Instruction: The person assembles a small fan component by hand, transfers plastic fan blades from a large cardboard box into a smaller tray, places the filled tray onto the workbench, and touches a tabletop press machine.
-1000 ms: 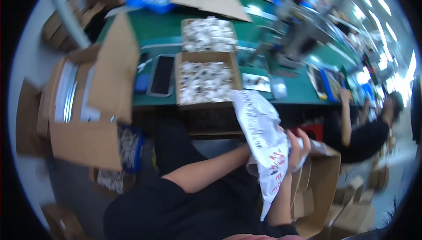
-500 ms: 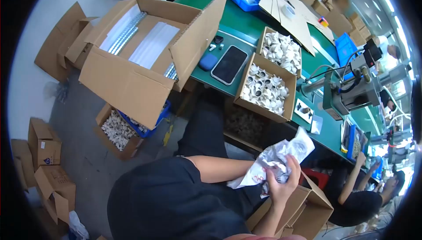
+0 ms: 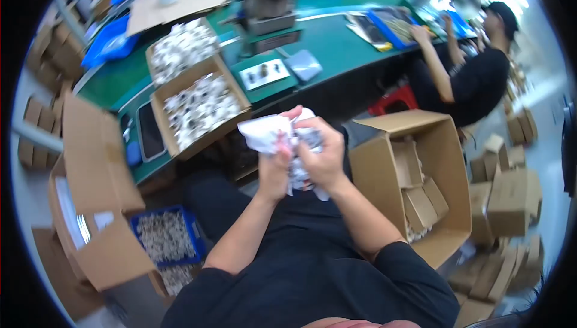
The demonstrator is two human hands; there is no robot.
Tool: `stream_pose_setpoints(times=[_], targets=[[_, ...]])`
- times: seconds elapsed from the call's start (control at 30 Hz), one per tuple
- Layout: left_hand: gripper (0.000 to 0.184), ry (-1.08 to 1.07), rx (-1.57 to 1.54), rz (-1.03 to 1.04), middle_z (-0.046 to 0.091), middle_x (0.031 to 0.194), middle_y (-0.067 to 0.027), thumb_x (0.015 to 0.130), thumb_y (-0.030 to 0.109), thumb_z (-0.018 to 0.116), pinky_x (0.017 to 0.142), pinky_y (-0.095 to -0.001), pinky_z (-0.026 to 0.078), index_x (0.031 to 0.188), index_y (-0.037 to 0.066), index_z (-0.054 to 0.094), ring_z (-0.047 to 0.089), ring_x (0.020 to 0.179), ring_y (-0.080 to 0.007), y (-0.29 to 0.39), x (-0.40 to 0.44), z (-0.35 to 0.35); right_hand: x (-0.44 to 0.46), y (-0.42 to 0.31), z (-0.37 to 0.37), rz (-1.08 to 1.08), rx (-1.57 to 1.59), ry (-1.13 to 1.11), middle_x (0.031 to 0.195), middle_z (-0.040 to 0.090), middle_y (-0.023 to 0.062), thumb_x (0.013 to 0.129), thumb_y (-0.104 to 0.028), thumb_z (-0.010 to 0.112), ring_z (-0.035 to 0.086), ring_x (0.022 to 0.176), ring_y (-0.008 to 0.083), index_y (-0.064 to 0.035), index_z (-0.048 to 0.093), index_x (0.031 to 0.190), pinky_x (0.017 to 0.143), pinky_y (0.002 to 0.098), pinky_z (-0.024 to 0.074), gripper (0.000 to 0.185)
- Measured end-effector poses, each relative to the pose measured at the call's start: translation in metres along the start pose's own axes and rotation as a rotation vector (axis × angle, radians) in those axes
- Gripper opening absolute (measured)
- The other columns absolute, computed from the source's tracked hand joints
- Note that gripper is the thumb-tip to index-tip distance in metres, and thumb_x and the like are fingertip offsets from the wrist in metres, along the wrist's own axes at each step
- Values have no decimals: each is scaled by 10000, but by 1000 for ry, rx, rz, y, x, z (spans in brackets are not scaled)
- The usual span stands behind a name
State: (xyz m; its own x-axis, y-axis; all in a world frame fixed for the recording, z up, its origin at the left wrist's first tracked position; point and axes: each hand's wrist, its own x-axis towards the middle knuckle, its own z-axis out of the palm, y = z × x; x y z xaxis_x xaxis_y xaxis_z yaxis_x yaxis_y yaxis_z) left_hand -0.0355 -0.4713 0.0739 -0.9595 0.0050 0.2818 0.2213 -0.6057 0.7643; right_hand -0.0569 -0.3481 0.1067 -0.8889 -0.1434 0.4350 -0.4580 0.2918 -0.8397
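In front of my torso I hold a crumpled white wrapper (image 3: 266, 132), bunched up between both hands. It looks thin, like paper or plastic; which one I cannot tell. My left hand (image 3: 274, 170) is closed on its left side, with most fingers behind the folds. My right hand (image 3: 325, 155) squeezes the right side, thumb toward me. Whether anything lies inside the folds is hidden. Just beyond my hands, on the bench edge, stands a carton of small white parts (image 3: 202, 113). To the right, a large open cardboard box (image 3: 374, 158) holds folded cardboard pieces.
A second carton of white parts (image 3: 183, 48) and a phone (image 3: 151, 131) lie on the green bench (image 3: 329, 48). A blue crate (image 3: 197, 232) of parts sits low left beside an open box (image 3: 96, 148). A co-worker (image 3: 466, 85) sits at the right; stacked boxes (image 3: 511, 202) stand behind.
My view has swung to the right. The wrapper is bunched smaller, and my left hand, hidden behind it before, now shows gripping it. The large open box is more fully in view.
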Motion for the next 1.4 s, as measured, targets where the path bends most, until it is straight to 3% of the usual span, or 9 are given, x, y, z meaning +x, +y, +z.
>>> stream_pose_setpoints(times=[0.2, 0.33, 0.43, 0.6, 0.73, 0.93, 1.1, 1.23, 1.4], targets=[[409, 258, -602, -436, 712, 1079, -87, 1067, 423, 537, 890, -328, 564, 1172, 43, 645, 695, 1009, -221, -42, 29, -27, -21, -29, -15, -312, -163, 71, 1430, 546, 197, 822, -356, 786, 555, 1256, 401, -113, 704, 1210, 1092, 470, 427, 465], [312, -31, 49, -30, 704, 972, -48, 1086, 346, 494, 770, -301, 581, 1080, 75, 648, 702, 877, -206, -78, 30, -33, -34, -23, -24, -458, -640, -88, 1498, 487, 214, 813, -421, 794, 522, 1308, 424, -146, 712, 1228, 1128, 516, 400, 505], [310, 219, -533, -468, 635, 775, -129, 998, 184, 577, 623, -371, 546, 737, 17, 583, 670, 680, -280, -73, 32, 11, -37, -8, -28, -487, -784, 29, 1456, 532, 213, 797, -388, 815, 544, 1298, 411, -157, 721, 1220, 1113, 530, 423, 491], [317, -63, -741, -775, 680, 1033, -70, 1101, 296, 456, 868, -311, 568, 1156, 44, 642, 682, 962, -194, -67, 44, 33, -11, 14, -56, -445, -654, 251, 1228, 655, 171, 799, -233, 830, 663, 1038, 361, -115, 739, 1107, 901, 439, 545, 342], [316, 79, -422, -548, 657, 1165, -117, 1090, 224, 489, 982, -329, 527, 1272, -6, 609, 648, 1097, -184, -56, 31, 103, 4, 30, -101, -211, -310, 445, 901, 687, 110, 909, -129, 746, 645, 738, 206, -33, 711, 939, 649, 317, 508, 107], [397, -659, 351, -199, 622, 1360, -171, 1038, 149, 599, 1058, -338, 479, 1397, -15, 560, 605, 1242, -184, -55, 16, 111, -33, 30, -194, -77, -525, 643, 667, 599, 32, 991, -192, 690, 540, 653, 94, 12, 677, 812, 599, 284, 440, 272], [309, -1112, 304, -677, 700, 1233, -109, 1024, 124, 623, 1015, -344, 507, 1310, 11, 647, 665, 1138, -180, -33, 55, 60, -124, 25, -362, 567, -1158, 815, 844, 737, 148, 977, -360, 692, 717, 829, 254, -36, 752, 1045, 780, 374, 544, 336], [251, -712, 319, -614, 738, 1113, -75, 1013, 133, 646, 958, -305, 527, 1224, 7, 695, 690, 1058, -155, -34, 65, 29, -223, 19, -424, 549, -1919, 390, 1224, 681, 201, 954, -333, 707, 656, 1117, 394, -74, 697, 1251, 1015, 489, 495, 394], [249, -641, 284, -729, 732, 1122, -73, 1014, 122, 640, 937, -296, 530, 1232, 12, 687, 682, 1056, -140, -49, 46, 7, -144, -22, -355, 606, -868, 464, 1386, 604, 142, 954, -141, 713, 597, 1261, 279, -45, 579, 1413, 1100, 418, 454, 489]])
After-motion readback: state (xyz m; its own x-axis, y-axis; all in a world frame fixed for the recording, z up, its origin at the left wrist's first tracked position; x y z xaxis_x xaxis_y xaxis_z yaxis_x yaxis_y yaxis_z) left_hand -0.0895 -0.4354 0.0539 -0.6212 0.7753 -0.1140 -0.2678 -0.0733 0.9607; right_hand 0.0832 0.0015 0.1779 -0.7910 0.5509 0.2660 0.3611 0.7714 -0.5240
